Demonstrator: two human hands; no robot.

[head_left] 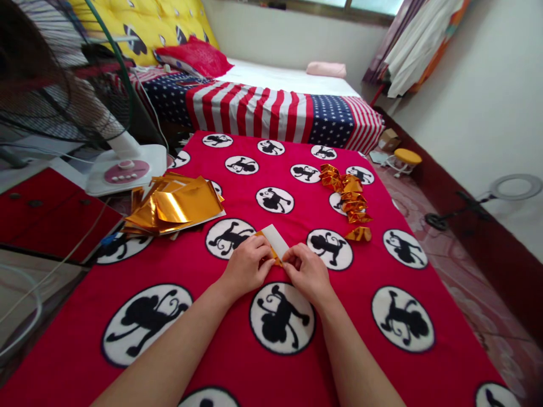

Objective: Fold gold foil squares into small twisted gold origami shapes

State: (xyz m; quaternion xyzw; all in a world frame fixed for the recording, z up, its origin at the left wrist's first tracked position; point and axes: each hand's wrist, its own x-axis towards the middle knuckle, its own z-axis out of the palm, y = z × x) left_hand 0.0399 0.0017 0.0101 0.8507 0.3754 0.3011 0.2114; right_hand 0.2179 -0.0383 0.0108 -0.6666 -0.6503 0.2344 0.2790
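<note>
Between my hands, on the red monkey-print cloth (292,322), lies a sheet of gold foil paper (275,239) with its white back partly showing and one gold edge folded over. My left hand (251,261) presses and pinches the sheet's left side, fingers curled. At the sheet's lower right corner, the fingers of my right hand (307,272) are pinched on the paper. A loose stack of gold foil sheets (182,204) lies to the left. Over on the right runs a row of folded gold foil pieces (354,200).
A fan (123,152) stands at the left beside a red cabinet (55,209). Behind the cloth is a bed with a flag-patterned cover (254,110). To the right are a yellow stool (407,156) and a ring light (515,186) on a black stand.
</note>
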